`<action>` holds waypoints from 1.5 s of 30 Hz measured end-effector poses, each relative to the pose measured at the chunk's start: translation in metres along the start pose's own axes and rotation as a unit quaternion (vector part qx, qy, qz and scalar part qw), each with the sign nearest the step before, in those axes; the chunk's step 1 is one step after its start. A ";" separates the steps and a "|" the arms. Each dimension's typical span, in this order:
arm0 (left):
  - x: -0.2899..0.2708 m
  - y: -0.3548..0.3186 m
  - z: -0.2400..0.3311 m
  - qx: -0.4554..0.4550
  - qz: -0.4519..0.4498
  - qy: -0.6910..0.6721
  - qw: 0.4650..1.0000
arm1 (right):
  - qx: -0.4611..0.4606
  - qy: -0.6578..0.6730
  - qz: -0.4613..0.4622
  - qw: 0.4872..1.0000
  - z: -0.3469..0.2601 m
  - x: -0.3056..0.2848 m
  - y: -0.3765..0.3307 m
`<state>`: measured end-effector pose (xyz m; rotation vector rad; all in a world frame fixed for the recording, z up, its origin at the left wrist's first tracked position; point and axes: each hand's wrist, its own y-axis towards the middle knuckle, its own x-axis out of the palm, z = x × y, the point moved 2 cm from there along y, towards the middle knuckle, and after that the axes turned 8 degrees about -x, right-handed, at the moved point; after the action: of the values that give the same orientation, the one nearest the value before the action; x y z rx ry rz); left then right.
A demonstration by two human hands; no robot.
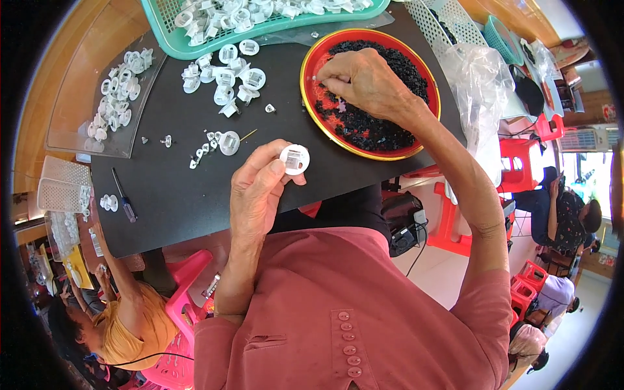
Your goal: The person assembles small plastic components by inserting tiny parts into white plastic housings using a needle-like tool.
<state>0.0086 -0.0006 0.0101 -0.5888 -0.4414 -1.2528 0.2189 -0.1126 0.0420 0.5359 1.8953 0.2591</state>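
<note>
Between the thumb and fingers of my left hand (257, 188) is a round white plastic part (296, 160) with a rectangular recess, held up at the table's near edge. My right hand (370, 81) is over a round red tray (305, 84) with a yellow rim. Its thumb and index finger are pinched together; whatever is between them is too small to name. Many small black pieces (390, 138) fill much of that tray, and a small pink piece (341, 105) lies among them. To the left of the tray, more white plastic parts (225, 78) sit in a loose group.
A green basket (162, 39) of white parts stands at the far edge. A clear bin (65, 123) with similar parts is at left, near a screwdriver (125, 197). Clear plastic bags (478, 84) lie right of the tray. A person in orange (140, 318) sits at lower left.
</note>
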 end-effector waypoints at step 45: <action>-0.004 0.004 -0.006 0.037 0.020 -0.060 0.997 | 0.072 0.236 0.026 0.969 -0.099 -0.003 0.003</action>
<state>0.0118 -0.0007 0.0023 -0.6089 -0.5711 -1.1614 0.1292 -0.1037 0.0831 0.6647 2.3773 0.3031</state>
